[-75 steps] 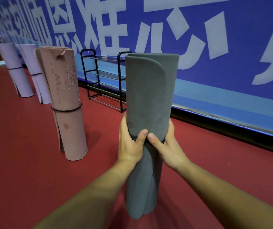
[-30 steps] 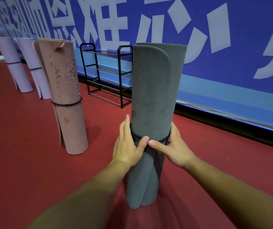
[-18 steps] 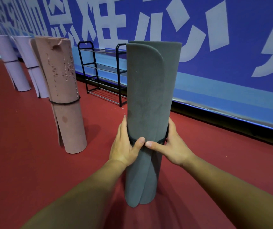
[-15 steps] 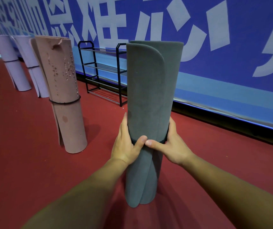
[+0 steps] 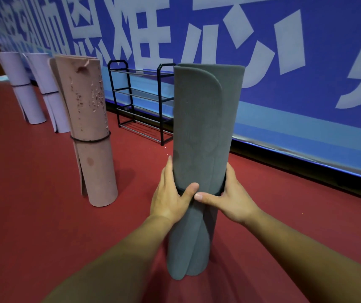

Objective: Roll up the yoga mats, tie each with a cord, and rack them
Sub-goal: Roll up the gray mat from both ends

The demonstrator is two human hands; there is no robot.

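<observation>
Red floor (image 5: 33, 215) runs along a blue banner wall (image 5: 306, 95), and the grey mat (image 5: 203, 127) stands on end on it, rolled, close in front of the person. The left hand (image 5: 170, 193) and right hand (image 5: 230, 197) wrap it from either side at mid-height. Their thumbs nearly meet across the front and press on a black cord (image 5: 222, 189) that circles the roll there. The fingers behind are hidden, and I cannot tell whether the cord is knotted.

The main risk is release. Above the grip the outer flap with its rounded corner lies free, and below the grip the layers splay into lobes, so a slack cord would likely let the roll spring open. Sliding the cord further could also bunch the foam or let it snap off the thumbs.

The base under the grip looks uneven, so once let go the mat may topple. Left of the grip a tied pink mat (image 5: 90, 132) stands within reach of such a fall. The rack (image 5: 142, 101) beyond the grip holds no mats yet.
</observation>
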